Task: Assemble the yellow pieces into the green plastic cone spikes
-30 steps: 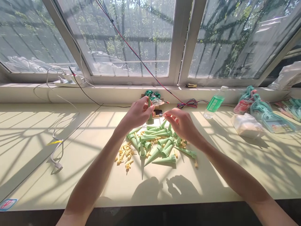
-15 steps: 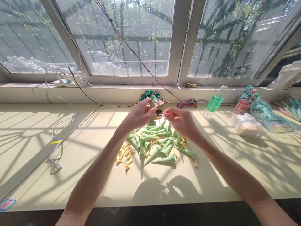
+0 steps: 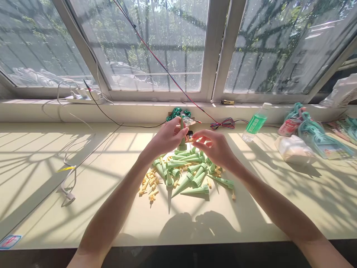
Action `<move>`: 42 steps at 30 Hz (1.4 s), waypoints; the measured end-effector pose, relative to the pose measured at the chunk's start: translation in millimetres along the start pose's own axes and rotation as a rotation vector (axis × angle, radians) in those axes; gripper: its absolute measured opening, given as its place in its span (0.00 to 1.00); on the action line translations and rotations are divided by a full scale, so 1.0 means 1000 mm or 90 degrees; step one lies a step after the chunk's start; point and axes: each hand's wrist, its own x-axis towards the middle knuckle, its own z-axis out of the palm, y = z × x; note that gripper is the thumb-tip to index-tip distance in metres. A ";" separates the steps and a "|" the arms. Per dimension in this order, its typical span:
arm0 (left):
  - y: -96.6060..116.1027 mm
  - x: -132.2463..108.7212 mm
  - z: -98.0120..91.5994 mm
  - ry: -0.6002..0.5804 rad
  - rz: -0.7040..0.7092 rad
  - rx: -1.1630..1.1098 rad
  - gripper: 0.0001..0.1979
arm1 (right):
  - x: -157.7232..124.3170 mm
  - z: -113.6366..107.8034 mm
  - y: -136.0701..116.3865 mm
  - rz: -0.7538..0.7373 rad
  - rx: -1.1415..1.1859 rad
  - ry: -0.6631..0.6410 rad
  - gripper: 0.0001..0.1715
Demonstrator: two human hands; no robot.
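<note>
My left hand [image 3: 169, 134] is closed round an upright green plastic cone spike [image 3: 182, 145], its tip showing above the fingers. My right hand [image 3: 216, 147] pinches a small yellow plastic valve [image 3: 190, 140] at its fingertips, against or very close to the side of that spike; whether they touch is hard to tell. Below both hands lies a heap of similar green cone spikes [image 3: 198, 169] on the table [image 3: 111, 208]. Loose yellow valves [image 3: 152, 182] are gathered at the heap's left, with a few more scattered among the spikes.
A bottle with a green label [image 3: 255, 123] stands at the back right. Beyond it are a white wrapped pack [image 3: 294, 149] and teal plastic items [image 3: 315, 130]. A coiled red-black cable [image 3: 225, 123] lies by the wall. A white cable [image 3: 68, 186] rests at left, below a power strip [image 3: 83, 97].
My right hand has moved left, bringing the yellow valve up to the spike in my left hand. The left hand keeps its hold. The view has shifted slightly.
</note>
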 end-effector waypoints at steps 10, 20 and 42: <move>-0.003 0.001 0.002 -0.012 0.013 -0.004 0.08 | -0.001 0.001 0.001 -0.018 -0.011 -0.010 0.06; 0.000 0.000 0.003 -0.007 0.024 0.009 0.09 | -0.001 0.002 0.001 -0.036 -0.056 -0.012 0.05; 0.002 -0.001 0.002 -0.023 0.028 0.021 0.08 | -0.001 0.004 -0.001 -0.050 -0.087 -0.034 0.09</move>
